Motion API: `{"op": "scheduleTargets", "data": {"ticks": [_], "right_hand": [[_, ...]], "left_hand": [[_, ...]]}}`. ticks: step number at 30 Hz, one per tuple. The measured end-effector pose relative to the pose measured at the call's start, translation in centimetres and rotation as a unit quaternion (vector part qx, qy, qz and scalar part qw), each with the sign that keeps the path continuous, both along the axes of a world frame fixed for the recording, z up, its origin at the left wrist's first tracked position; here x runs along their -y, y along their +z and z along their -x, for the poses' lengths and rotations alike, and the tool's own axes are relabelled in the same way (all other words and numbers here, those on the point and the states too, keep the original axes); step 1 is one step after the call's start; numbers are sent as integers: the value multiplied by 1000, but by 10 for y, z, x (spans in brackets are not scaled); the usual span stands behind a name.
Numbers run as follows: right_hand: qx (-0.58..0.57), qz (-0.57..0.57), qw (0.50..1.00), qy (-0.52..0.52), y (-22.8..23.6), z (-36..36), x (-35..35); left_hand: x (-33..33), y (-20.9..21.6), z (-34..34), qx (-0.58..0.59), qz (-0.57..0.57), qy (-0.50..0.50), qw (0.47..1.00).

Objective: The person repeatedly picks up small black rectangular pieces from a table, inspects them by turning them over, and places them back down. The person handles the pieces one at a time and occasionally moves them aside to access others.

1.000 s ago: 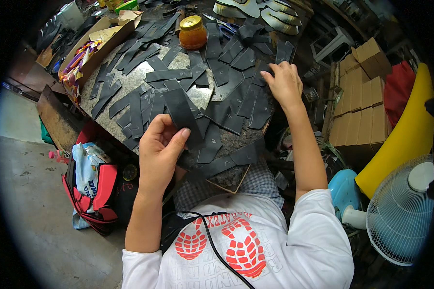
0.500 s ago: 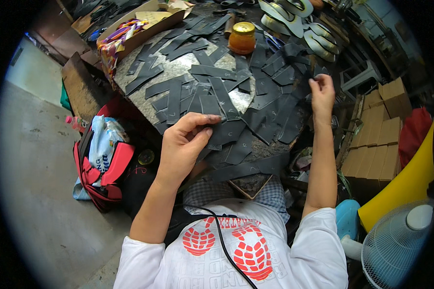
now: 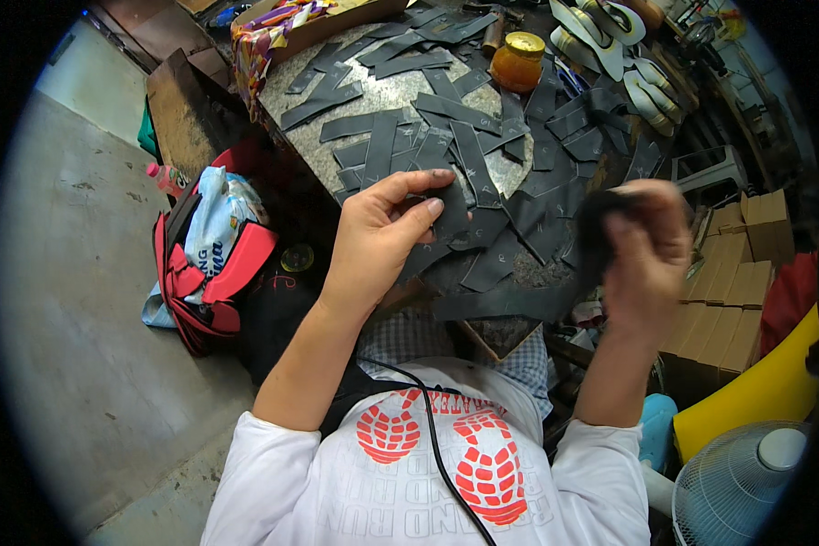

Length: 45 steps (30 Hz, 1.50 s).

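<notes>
My left hand (image 3: 382,232) is closed in a pinch over the near side of the worktable, thumb and forefinger on a small dark piece of sheet material (image 3: 451,211). To its right, my raised right hand (image 3: 651,259) is smeared by motion, its fingers closed round a black strip (image 3: 595,241) that hangs beside the thumb. Beneath both hands lie many flat black strips (image 3: 379,150), overlapping at odd angles, several with pale marks. One long strip (image 3: 500,304) lies across the near edge, above my lap.
A jar of amber paste with a gold lid (image 3: 517,64) stands at the back, near white curved shoe parts (image 3: 601,36). An open carton (image 3: 337,27) sits back left. Rightward are stacked brown boxes (image 3: 719,314) and a fan (image 3: 746,491); at left, a red-and-black bag (image 3: 237,264).
My right hand has come from the far right of the table toward me, carrying a black strip. The left hand keeps its pinch. The whole view has shifted slightly.
</notes>
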State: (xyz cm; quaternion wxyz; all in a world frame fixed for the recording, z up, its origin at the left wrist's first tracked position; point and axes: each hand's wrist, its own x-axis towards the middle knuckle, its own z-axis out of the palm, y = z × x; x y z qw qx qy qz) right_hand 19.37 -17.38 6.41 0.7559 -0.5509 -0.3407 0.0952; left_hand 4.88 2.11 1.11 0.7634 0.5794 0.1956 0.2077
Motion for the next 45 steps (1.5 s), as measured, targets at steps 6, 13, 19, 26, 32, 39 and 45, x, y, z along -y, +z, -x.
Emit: {"op": "scheduleTargets", "data": {"ticks": [6,13,19,26,32,39,45], "right_hand": [[-174,108,976,71,-54,43,-18],[-153,105,982,46,-68,60,-19],[-139,113,983,46,-66,64,-22],[-148,120,981,47,-68,64,-21],[-159,119,979,47,-69,63,-20],[-162,128,978,42,-66,63,-20],[-153,138,978,40,-64,64,-20]], "left_hand": [[6,-8,2,-15,-39,-7,999],[16,-8,3,-1,-88,2,996],[18,-6,4,5,-100,-1,995],[18,-8,3,3,-103,-6,995],[18,-6,4,-8,-127,-3,992],[20,-4,5,5,-91,-1,996],[19,-6,7,33,-78,-22,996]]}}
